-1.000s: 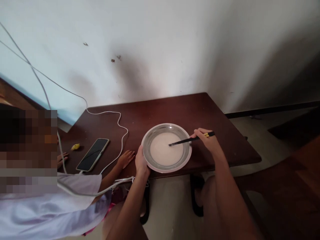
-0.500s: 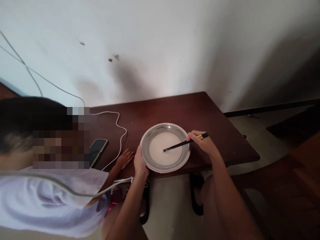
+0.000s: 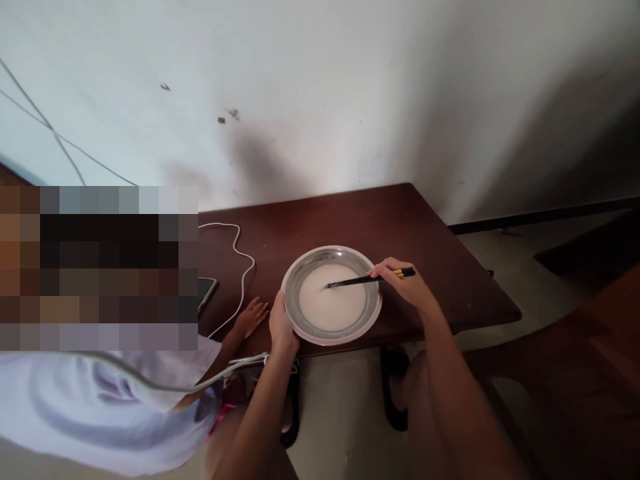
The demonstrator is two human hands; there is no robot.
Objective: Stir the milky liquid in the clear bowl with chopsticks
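A round metal bowl [image 3: 306,323] stands near the front edge of the dark wooden table. Pale, milky liquid [image 3: 333,303] fills its bottom. My left hand [image 3: 283,325] grips the bowl's left rim, with some fingers hidden beneath or behind it. In my right hand [image 3: 400,279], at the bowl's right side, is a pair of black chopsticks [image 3: 355,281] with yellow bands near the upper end. They slant down to the left over the rim, and their tips are in the liquid near the middle.
Another person in a white shirt [image 3: 100,407] sits at the left, one hand [image 3: 253,317] flat on the table [image 3: 425,253]. A phone [image 3: 207,293] and a white cable [image 3: 243,267] lie near that hand. Behind the table rises a pale wall [image 3: 320,100]. A wooden chair [image 3: 550,360] stands at the right.
The chopstick tips have moved a little up and away in the liquid, with my right hand shifting slightly. My left hand stays on the rim. The other person's head has shifted.
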